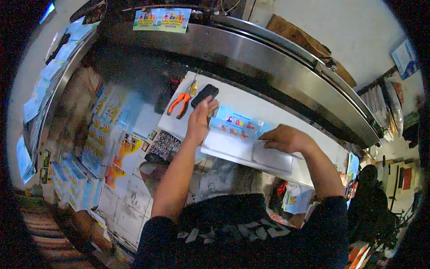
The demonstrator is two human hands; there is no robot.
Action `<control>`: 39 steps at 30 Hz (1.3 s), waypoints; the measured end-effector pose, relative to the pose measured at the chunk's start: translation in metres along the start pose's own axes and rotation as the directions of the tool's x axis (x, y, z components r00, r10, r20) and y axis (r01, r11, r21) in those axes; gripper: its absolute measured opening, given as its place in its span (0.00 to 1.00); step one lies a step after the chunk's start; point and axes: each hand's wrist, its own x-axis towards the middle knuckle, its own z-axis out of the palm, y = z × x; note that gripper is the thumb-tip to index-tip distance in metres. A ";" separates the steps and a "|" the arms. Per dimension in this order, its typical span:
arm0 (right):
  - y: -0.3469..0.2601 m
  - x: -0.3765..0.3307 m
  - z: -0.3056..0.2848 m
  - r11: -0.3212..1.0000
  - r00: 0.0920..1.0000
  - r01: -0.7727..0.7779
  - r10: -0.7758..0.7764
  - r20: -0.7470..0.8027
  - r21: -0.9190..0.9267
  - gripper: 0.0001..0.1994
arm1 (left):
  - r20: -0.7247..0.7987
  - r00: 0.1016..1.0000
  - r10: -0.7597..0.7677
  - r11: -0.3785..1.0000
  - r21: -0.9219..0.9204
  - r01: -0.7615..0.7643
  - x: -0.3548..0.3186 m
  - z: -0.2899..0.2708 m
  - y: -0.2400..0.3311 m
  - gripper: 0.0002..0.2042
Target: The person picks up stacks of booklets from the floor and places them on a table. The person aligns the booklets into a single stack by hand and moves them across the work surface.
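Note:
My left hand [199, 117] reaches forward over the white work surface [251, 101]. Its fingers close around the near end of a small black rectangular object [205, 94]. My right hand [285, 138] presses flat, fingers together, on a stack of white sheets [244, 149] that lies at the near edge of the surface. Blue printed cards [237, 123] lie between my two hands, partly under the sheets. Orange-handled pliers [181, 102] rest just left of the black object.
A long steel machine housing [268, 58] runs along the far side of the surface. Stacks of colourful printed booklets [101, 134] cover the floor and shelves at left. Blue leaflets [162, 19] hang on the machine top. More paper piles [380, 105] sit at right.

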 end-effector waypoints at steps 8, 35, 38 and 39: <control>-0.024 0.003 -0.136 0.870 0.351 -0.451 -0.032 -0.936 -0.198 0.23 | 0.018 0.999 0.045 0.953 0.299 -0.048 -0.013 -0.005 0.010 0.23; 0.163 -0.038 0.049 0.788 0.400 -0.606 0.419 -0.815 0.108 0.22 | -0.013 0.696 0.718 0.180 0.969 -0.168 0.190 0.005 0.245 0.22; 0.180 -0.037 0.058 0.798 0.372 -0.594 0.382 -0.846 0.100 0.21 | -0.116 0.632 0.766 0.059 0.992 0.111 0.268 -0.023 0.320 0.23; 0.186 -0.038 0.059 0.765 0.376 -0.641 0.392 -0.840 0.070 0.21 | -0.082 0.642 0.763 -0.023 0.988 0.154 0.286 -0.025 0.335 0.25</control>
